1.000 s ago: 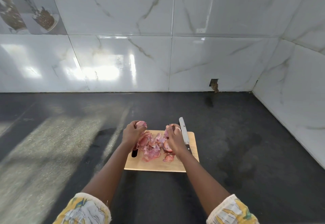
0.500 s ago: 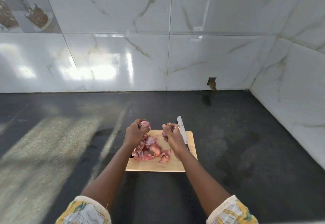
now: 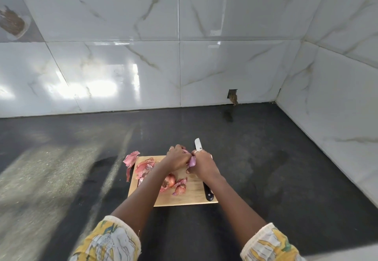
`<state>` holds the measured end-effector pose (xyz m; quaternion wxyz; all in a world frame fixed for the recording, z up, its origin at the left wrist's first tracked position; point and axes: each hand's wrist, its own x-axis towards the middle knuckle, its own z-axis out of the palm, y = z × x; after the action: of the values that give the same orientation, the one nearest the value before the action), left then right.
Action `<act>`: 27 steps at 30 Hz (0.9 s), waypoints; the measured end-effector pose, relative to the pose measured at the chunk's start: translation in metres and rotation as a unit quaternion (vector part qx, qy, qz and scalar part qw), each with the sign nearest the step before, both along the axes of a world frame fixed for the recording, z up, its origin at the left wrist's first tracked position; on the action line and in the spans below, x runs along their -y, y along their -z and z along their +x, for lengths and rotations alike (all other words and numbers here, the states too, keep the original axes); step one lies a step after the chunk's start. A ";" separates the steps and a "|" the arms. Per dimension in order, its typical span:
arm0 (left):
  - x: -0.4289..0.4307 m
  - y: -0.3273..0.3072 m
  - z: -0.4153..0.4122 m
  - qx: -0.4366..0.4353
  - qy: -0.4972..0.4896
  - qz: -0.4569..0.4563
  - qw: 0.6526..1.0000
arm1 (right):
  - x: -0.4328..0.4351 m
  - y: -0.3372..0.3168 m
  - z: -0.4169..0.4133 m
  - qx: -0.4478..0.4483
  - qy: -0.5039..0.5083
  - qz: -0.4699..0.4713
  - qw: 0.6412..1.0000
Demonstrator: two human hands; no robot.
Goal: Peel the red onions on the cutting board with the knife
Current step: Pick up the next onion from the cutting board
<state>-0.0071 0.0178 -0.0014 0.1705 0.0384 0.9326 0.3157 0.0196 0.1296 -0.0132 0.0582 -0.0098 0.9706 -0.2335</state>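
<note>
A red onion [image 3: 185, 151] is gripped in the curled fingers of the left hand [image 3: 176, 158] over the far edge of the cutting board [image 3: 192, 196], and a purple strip of skin [image 3: 192, 161] is pinched by the right hand [image 3: 203, 165]. The knife [image 3: 208, 192] is seen lying along the board's right side — its blade partly hidden under that hand.

A cutting board [image 3: 184, 198] is set on the worktop [image 3: 266, 168], before the wall [image 3: 143, 66]. A knife [image 3: 208, 192] is laid along its right edge, tip past the far edge. Two onions [image 3: 170, 179] are placed mid-board, peels [image 3: 144, 168] heaped to their left, some spilled onto the worktop. Above the far edge, a third onion [image 3: 192, 161] is gripped between left hand [image 3: 176, 159] and right hand [image 3: 203, 165].
</note>
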 end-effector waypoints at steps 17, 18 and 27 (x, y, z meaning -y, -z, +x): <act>-0.001 0.007 -0.001 -0.006 0.104 -0.077 0.992 | -0.016 -0.006 0.010 0.147 0.201 -0.038 0.968; -0.002 0.007 0.001 -0.010 0.116 -0.083 0.990 | -0.016 -0.005 0.011 0.173 0.199 -0.042 0.964; -0.017 0.018 0.008 -0.073 0.109 -0.141 0.981 | -0.024 -0.013 0.016 0.141 0.251 -0.135 0.948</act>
<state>0.0005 0.0343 -0.0189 0.1388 0.1380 0.9680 0.1570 0.0358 0.1541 -0.0001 0.1316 0.2595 0.8831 -0.3680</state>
